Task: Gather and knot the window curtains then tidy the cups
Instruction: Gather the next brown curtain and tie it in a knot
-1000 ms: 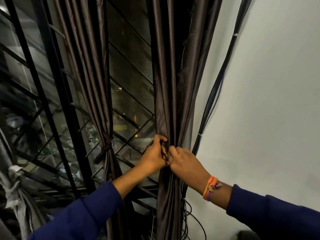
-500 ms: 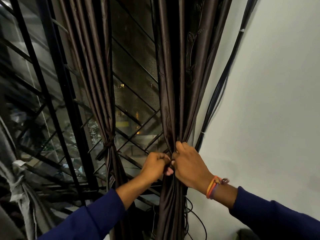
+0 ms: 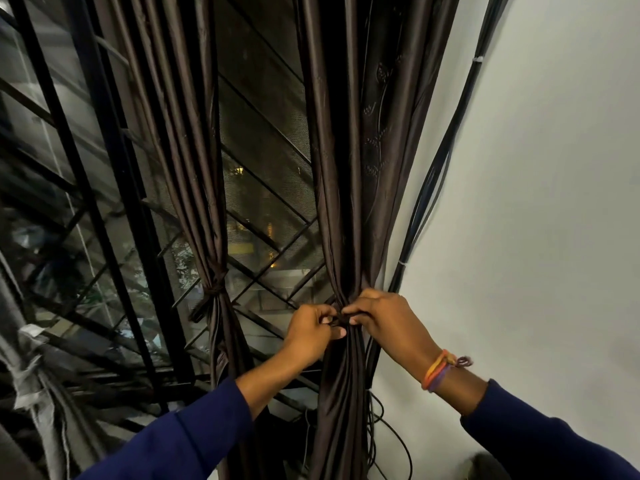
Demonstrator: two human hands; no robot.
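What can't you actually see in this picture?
- Head view: the tie on the right curtain is covered by the left hand and right hand.
- Curtain tops and hems: cut off by the frame edges.
- Cups: none in view.
- Outdoors: dark, blurred behind the window grille.

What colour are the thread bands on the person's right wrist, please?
Orange, yellow and purple thread bands, seen in the head view, the only one.
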